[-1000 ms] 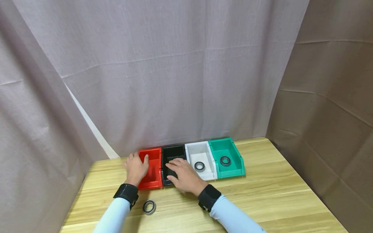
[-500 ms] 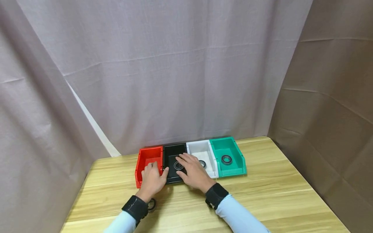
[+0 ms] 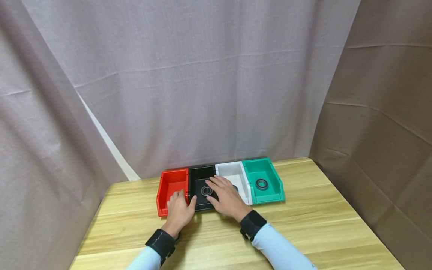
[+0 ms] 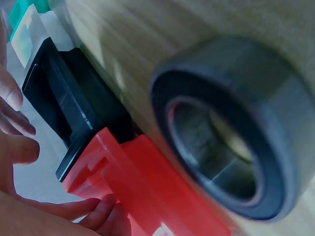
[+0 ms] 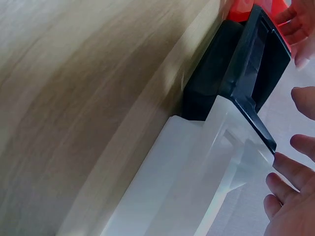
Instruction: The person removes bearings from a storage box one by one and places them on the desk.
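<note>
In the head view my left hand reaches over the front of the red bin, its thumb toward the black bin. Its fingers touch the red bin in the left wrist view. My right hand spreads over the side where the black and white bins meet, its fingertips right at the white bin's edge in the right wrist view. A ball bearing lies in the black bin between the hands. Another bearing stands large before the left wrist camera, mostly hidden by the wrist in the head view.
Right of the black bin stand the white bin and green bin, side by side. The green bin holds a bearing; the white bin's bearing is mostly covered by my right hand. Curtains rise behind the wooden table.
My left hand has moved right, from the red bin's left side to its front right. The right hand has shifted slightly right, uncovering the bearing in the black bin and covering the white bin's.
</note>
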A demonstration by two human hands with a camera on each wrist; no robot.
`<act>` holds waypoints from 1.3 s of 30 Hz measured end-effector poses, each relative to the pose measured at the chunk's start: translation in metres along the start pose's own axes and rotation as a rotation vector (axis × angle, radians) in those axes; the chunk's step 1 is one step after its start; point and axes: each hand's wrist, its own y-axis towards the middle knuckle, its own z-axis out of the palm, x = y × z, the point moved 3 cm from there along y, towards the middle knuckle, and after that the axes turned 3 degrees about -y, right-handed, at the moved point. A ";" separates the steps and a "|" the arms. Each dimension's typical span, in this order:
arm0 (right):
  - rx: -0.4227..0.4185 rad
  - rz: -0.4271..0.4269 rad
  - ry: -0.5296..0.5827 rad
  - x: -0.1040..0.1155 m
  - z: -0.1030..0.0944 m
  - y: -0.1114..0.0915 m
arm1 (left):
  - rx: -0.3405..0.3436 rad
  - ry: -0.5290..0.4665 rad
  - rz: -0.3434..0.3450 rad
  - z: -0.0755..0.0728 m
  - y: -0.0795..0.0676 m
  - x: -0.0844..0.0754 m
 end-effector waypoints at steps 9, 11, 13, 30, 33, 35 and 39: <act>-0.031 -0.012 0.016 -0.003 -0.002 -0.004 | 0.017 -0.049 -0.030 0.006 -0.006 0.005; -0.029 -0.011 0.019 -0.004 -0.002 -0.004 | 0.022 -0.057 -0.033 0.008 -0.006 0.005; -0.019 -0.007 0.017 -0.005 -0.001 -0.004 | 0.030 -0.060 -0.040 0.009 -0.005 0.004; -0.023 -0.003 0.028 -0.006 0.003 -0.005 | -0.002 -0.132 -0.278 0.021 0.059 -0.001; -0.025 0.000 0.025 -0.007 0.005 -0.006 | 0.025 -0.210 -0.365 0.030 0.071 0.004; -0.035 0.002 0.021 -0.007 0.006 -0.007 | 0.053 -0.305 -0.420 0.029 0.071 -0.001; -0.053 -0.001 0.025 -0.006 0.006 -0.008 | 0.028 -0.383 -0.435 0.032 0.071 -0.002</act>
